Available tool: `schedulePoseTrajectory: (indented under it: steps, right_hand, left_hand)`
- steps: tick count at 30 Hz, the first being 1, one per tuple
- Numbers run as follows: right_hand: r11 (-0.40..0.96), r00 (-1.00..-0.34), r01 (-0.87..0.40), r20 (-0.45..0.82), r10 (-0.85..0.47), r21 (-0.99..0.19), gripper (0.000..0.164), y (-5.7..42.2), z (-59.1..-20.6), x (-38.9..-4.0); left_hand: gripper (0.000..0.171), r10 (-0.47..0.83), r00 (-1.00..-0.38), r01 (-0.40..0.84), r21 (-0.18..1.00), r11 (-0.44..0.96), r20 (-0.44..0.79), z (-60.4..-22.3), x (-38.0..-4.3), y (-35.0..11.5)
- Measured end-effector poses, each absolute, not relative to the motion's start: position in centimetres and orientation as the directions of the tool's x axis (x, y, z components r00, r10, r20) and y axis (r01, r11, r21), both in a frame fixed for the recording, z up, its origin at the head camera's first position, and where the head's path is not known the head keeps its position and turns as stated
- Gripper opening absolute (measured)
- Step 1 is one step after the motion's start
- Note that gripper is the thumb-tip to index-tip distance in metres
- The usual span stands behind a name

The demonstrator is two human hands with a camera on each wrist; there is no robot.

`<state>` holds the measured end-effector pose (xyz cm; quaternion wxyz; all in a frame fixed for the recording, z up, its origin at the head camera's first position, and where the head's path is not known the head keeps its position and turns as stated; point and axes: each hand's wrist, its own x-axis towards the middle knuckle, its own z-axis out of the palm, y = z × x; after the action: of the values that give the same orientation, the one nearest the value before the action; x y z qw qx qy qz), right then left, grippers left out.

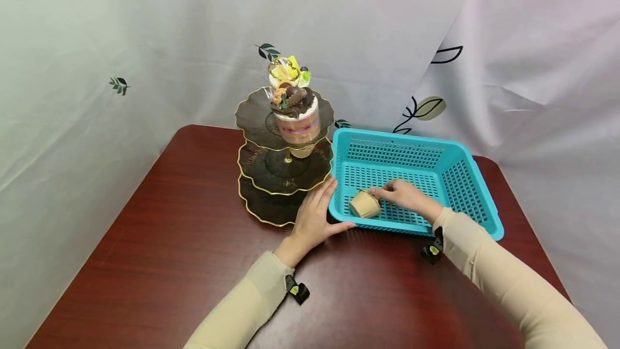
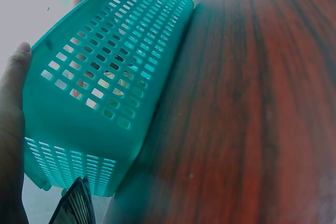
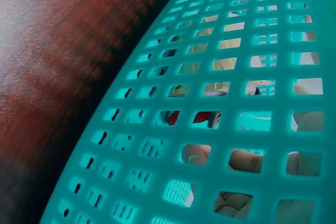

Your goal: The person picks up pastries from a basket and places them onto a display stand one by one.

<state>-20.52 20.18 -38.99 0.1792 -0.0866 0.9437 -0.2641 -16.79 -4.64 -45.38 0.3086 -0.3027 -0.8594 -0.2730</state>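
A toy-like cupcake [image 1: 365, 204] in a tan pleated wrapper lies tilted in the front left part of the turquoise basket [image 1: 455, 149]. My right hand [image 1: 406, 196] reaches over the front rim and pinches the cupcake near its top, which the fingers mostly hide. With fingers straight and spread, my left hand [image 1: 314, 218] rests against the basket's front left corner, its thumb along the front rim. In the right wrist view, the basket's slotted wall [image 3: 210, 103] covers most of the right hand; bits of fingers show through the holes.
Just left of the basket stands a three-tier dark cake stand [image 1: 286, 171] with gold wavy edges. Its top tier bears a dessert cup with chocolate topping [image 1: 297, 117] and a fruit-topped one [image 1: 286, 71] behind it; a tan-wrapped item [image 1: 302, 152] sits on the middle tier.
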Motion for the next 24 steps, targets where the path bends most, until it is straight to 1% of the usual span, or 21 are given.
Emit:
schedulePoseTrajectory:
  steps: [7,11,20,24]
  right_hand:
    - [0.845,-0.902,-0.021,-0.354,-0.247,-0.535,0.054,20.04,-39.2,-20.6]
    - [0.837,-0.895,0.0,-0.374,-0.244,-0.547,0.053,19.96,-39.39,-20.71]
    - [0.829,-0.884,-0.018,-0.379,-0.275,-0.559,0.047,20.05,-39.31,-20.63]
    - [0.819,-0.889,-0.056,-0.346,-0.301,-0.57,0.044,20.06,-39.36,-20.54]
  left_hand:
    - [0.101,0.355,-0.62,0.694,0.278,0.664,0.699,-45.41,-16.86,-4.67]
    - [0.1,0.355,-0.619,0.696,0.279,0.662,0.701,-45.47,-16.91,-4.66]
    - [0.101,0.359,-0.625,0.692,0.279,0.666,0.693,-45.37,-16.9,-4.71]
    - [0.1,0.359,-0.628,0.692,0.284,0.664,0.691,-45.32,-16.84,-4.68]
